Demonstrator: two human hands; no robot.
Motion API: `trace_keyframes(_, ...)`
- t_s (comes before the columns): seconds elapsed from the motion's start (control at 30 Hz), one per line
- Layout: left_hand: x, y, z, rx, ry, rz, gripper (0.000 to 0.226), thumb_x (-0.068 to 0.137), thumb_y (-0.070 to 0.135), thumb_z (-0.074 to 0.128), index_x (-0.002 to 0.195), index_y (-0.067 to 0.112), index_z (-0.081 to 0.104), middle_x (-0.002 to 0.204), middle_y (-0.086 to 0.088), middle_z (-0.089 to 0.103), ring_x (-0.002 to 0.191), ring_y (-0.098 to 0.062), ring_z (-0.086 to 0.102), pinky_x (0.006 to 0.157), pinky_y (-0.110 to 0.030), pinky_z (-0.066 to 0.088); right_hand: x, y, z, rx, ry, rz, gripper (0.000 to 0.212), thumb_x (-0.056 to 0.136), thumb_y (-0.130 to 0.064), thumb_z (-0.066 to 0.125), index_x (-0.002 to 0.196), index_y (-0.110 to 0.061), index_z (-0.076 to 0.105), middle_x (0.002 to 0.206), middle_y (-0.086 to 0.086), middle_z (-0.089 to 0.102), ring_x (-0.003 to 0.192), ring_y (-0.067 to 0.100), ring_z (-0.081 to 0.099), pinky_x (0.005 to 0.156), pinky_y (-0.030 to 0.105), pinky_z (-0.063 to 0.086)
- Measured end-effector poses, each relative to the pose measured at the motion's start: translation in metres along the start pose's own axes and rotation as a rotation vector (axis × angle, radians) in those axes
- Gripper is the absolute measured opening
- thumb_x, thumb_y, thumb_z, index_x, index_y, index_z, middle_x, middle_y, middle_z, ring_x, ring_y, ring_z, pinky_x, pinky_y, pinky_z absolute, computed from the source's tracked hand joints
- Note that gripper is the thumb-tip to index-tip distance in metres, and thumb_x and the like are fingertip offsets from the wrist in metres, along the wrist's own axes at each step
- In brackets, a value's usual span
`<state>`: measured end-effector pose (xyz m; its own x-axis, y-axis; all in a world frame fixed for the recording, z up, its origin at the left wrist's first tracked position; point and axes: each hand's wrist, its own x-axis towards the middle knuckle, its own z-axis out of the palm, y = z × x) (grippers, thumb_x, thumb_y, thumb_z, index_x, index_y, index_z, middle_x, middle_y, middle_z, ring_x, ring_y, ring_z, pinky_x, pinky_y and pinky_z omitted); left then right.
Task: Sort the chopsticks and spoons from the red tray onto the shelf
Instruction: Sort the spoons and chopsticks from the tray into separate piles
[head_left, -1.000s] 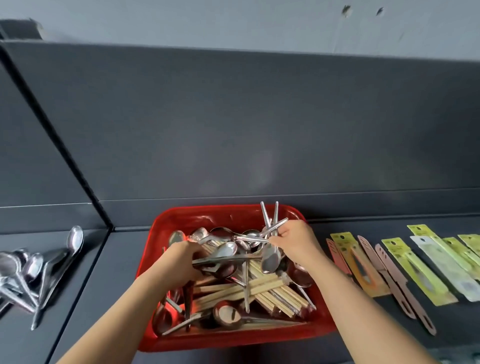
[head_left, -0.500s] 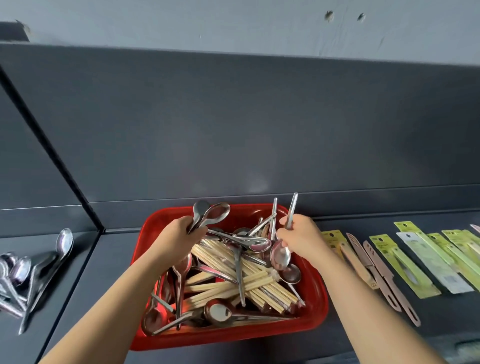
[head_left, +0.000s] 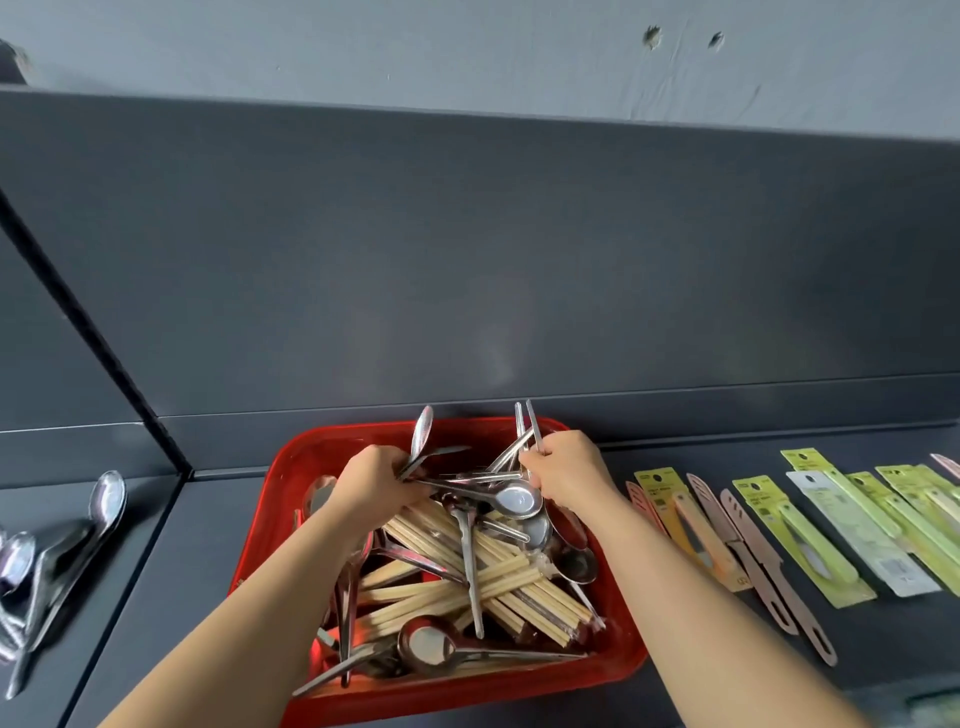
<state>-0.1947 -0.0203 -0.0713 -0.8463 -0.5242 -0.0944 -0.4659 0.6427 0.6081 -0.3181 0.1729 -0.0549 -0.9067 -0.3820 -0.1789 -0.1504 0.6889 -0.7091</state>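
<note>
Left hand (head_left: 371, 480) curls round a clutch of spoons (head_left: 422, 434) at the back of the tray (head_left: 311, 447), a little lower than half a second ago, one bowl poking up; right hand (head_left: 569, 470) pinches several handles (head_left: 524, 426), ends fanned upward, bunched tighter than before. Both fists are loading up, so I judge these go next to the pile (head_left: 62, 540) on the shelf (head_left: 171, 571) at left; chopsticks (head_left: 467, 582) lie untouched in the tray.

Spoon pile (head_left: 49, 564) cut by left edge; packets (head_left: 904, 488) cut by right edge, print unreadable.
</note>
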Motion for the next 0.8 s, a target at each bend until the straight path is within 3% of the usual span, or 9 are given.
trace_keyframes(0.17,0.001,-0.008,-0.016,-0.118,-0.067,-0.027,0.014,0.071,0.025,0.083,0.069,0.02,0.07,0.059,0.005,0.061,0.053,-0.012,0.051,0.054,-0.025,0.038,0.001,0.006,-0.006,0.154,-0.029,-0.011,0.025,0.086,-0.021,0.062,0.065,-0.009,0.065,0.049,-0.006,0.055,0.046,0.012,0.045,0.049,0.027,0.037)
trace_keyframes(0.3,-0.001,-0.008,-0.024,-0.176,-0.001,-0.039,0.023,0.079,0.023,0.075,0.059,0.02,0.064,0.04,0.012,0.049,0.037,0.0,0.039,0.041,-0.017,0.031,0.001,0.002,-0.004,0.128,-0.053,-0.051,0.023,0.084,-0.017,0.059,0.062,-0.013,0.053,0.05,-0.003,0.041,0.049,0.014,0.036,0.051,0.027,0.028)
trace_keyframes(0.4,-0.004,-0.007,-0.024,-0.143,0.018,-0.011,0.021,0.08,0.019,0.072,0.06,0.018,0.066,0.04,0.013,0.052,0.036,0.0,0.043,0.041,-0.013,0.031,0.005,0.0,0.0,0.211,-0.113,-0.031,0.013,0.081,-0.015,0.063,0.07,-0.007,0.061,0.052,-0.001,0.042,0.044,0.012,0.036,0.049,0.027,0.027)
trace_keyframes(0.5,-0.009,-0.011,-0.023,-0.119,0.021,0.008,0.019,0.082,0.02,0.07,0.067,0.009,0.068,0.05,0.007,0.056,0.041,-0.006,0.043,0.043,-0.018,0.034,0.007,-0.002,0.003,0.251,-0.135,-0.059,0.023,0.079,-0.034,0.073,0.076,-0.012,0.068,0.05,-0.01,0.055,0.038,0.002,0.043,0.041,0.018,0.032)
trace_keyframes(0.6,-0.014,-0.014,-0.02,-0.144,0.019,0.012,0.029,0.084,0.019,0.069,0.057,0.015,0.06,0.045,0.008,0.05,0.035,-0.002,0.037,0.039,-0.014,0.029,0.012,-0.004,0.01,0.259,-0.126,-0.105,0.019,0.078,-0.037,0.073,0.087,-0.021,0.073,0.073,-0.003,0.072,0.059,0.007,0.061,0.058,0.024,0.047)
trace_keyframes(0.8,-0.021,-0.017,-0.028,-0.152,0.098,-0.018,0.026,0.086,0.019,0.066,0.064,0.007,0.059,0.049,0.008,0.045,0.041,-0.005,0.034,0.041,-0.016,0.026,0.016,-0.013,0.015,0.079,-0.092,-0.213,0.021,0.085,-0.033,0.064,0.075,-0.017,0.072,0.061,0.004,0.066,0.051,0.014,0.052,0.056,0.03,0.043)
